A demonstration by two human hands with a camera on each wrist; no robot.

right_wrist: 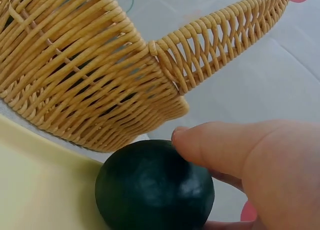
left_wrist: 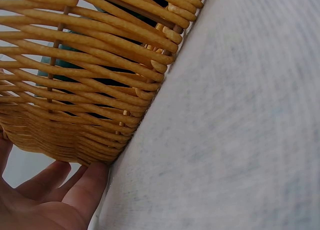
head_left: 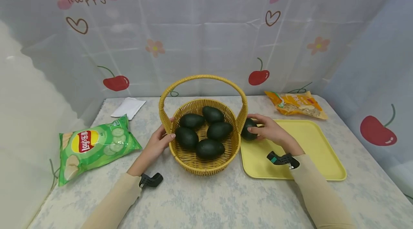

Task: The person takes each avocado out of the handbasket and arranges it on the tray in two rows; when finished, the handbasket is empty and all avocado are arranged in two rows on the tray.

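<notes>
A yellow wicker basket (head_left: 206, 167) with a tall arched handle stands mid-table, holding several dark green avocados (head_left: 210, 148). My left hand (head_left: 158, 143) holds the basket's left side, thumb at the rim. In the left wrist view, the fingers (left_wrist: 87, 190) lie against the woven wall. At the basket's right, my right hand (head_left: 269, 131) grips another avocado (head_left: 247, 130) between thumb and fingers, over the left edge of a yellow tray (head_left: 309, 150). The right wrist view shows this avocado (right_wrist: 155, 185) close beside the outer basket wall; its underside is hidden.
A green bag of chips (head_left: 96, 148) lies at the left, with a white packet (head_left: 129, 108) behind it. An orange snack bag (head_left: 298, 104) lies behind the tray. A printed curtain (head_left: 200, 42) hangs along the table's back edge.
</notes>
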